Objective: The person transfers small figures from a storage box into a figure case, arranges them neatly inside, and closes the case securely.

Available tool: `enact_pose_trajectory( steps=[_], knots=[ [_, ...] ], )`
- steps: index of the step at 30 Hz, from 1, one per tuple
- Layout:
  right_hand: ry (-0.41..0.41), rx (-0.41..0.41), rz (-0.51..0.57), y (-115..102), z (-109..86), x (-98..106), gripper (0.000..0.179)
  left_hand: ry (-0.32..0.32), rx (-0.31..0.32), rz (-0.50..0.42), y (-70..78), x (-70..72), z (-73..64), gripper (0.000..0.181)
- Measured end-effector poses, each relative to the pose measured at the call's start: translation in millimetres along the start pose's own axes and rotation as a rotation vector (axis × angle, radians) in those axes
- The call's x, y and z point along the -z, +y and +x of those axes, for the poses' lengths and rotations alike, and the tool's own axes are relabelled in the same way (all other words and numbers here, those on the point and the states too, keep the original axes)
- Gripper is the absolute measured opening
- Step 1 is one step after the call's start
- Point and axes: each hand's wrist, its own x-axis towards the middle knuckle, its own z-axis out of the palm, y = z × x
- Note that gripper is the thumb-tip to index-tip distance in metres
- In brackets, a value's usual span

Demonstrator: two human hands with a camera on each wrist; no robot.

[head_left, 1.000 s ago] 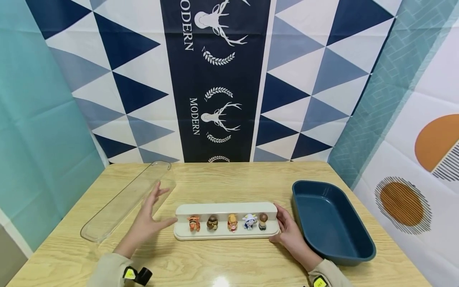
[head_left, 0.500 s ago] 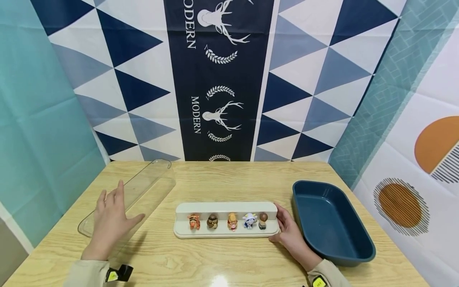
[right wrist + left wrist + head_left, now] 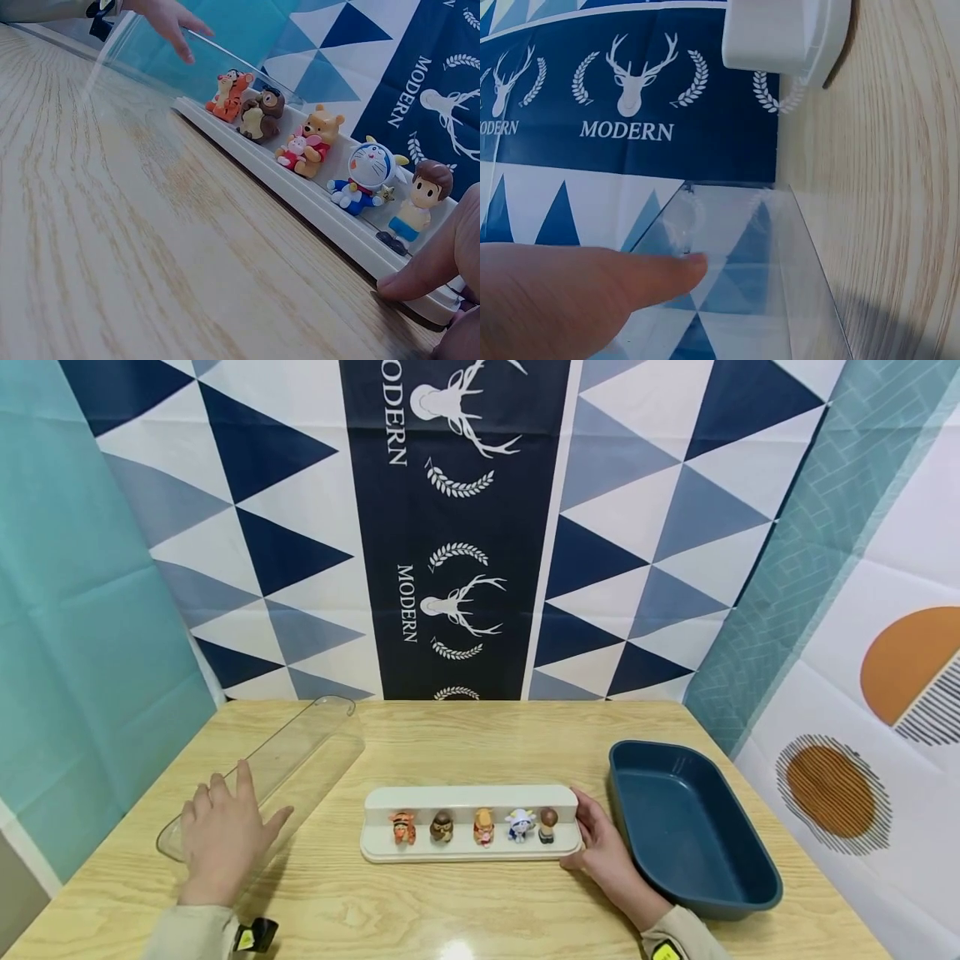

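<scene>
In the head view a cream display stand lies mid-table with a row of small figurines on it: an orange tiger, a brown owl, a yellow bear with a piglet, a blue-and-white cat and a boy. My right hand grips the stand's right end, thumb at the front edge. At the left, my left hand lies over the near part of a long clear plastic cover, fingers spread and thumb extended across it. The hand hides part of the cover.
A deep blue rectangular basin stands at the right, close beside my right hand. Behind the wooden table hangs a patterned cloth, with a teal cloth on the left.
My left hand has moved left, away from the stand's left end, and lowered over the clear cover. My right hand keeps its grip on the stand, which stays in place.
</scene>
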Motion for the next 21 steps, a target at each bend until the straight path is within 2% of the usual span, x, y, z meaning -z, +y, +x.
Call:
enact_pose_trajectory(
  steps=[4, 7, 16, 21],
  knots=[
    [-0.003, 0.004, -0.002, 1.1, -0.3, -0.1, 0.112, 0.054, -0.030, 0.048, -1.5, -1.6, -1.7, 0.085],
    [-0.007, 0.001, -0.005, 1.6, 0.2, 0.6, 0.112, 0.064, -0.042, 0.072, -1.9, -1.9, -0.6, 0.084],
    [-0.002, 0.001, -0.007, 0.1, 0.4, 2.5, 0.113, 0.003, -0.031, 0.067, -1.5, 0.2, 5.2, 0.085],
    [-0.001, -0.006, -0.008, 0.5, -0.6, 0.2, 0.113, -0.030, -0.033, 0.023, -3.3, 3.0, 6.1, 0.080]
  ],
)
